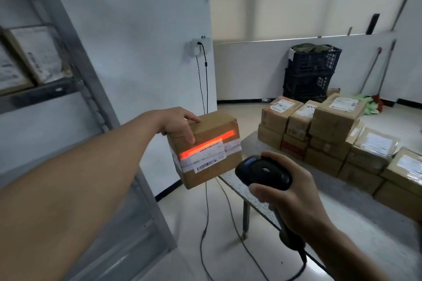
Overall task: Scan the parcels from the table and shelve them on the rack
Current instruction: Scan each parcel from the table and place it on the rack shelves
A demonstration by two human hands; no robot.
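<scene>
One box [206,155], brown card, taped, with a white label [205,158] and barcode on its near face. The left hand [179,125] holds it in the air, thumb over the top edge, fingers down the near face at the left corner. It hangs between the rack and the desk, just off the desk's left end, over the floor. An orange-red beam [206,145] lies across the label and runs on to the right over the card.

One scanner [262,172], black, pistol type. The right hand [292,194] is wrapped round its grip. The head points at the box from the near right and is clear of it. Its lead [302,260] drops from the butt of the handle.

One desk [331,191], grey speckled top on a thin leg, right of centre. On it are parcels [335,125], brown and labelled, stacked in layers in a row running from far left to near right. The count is uncertain, as the row leaves the view.

One rack [77,57], grey metal, left, its upright slanting through the view. One shelf shows at far left, carrying two labelled cartons [34,57], blurred.

Far wall: two dark crates [312,70], stacked, with something green in the upper one. Two mops [387,68] lean to their right.

Middle wall: a socket [199,45] with cables [206,203] hanging to the floor.
</scene>
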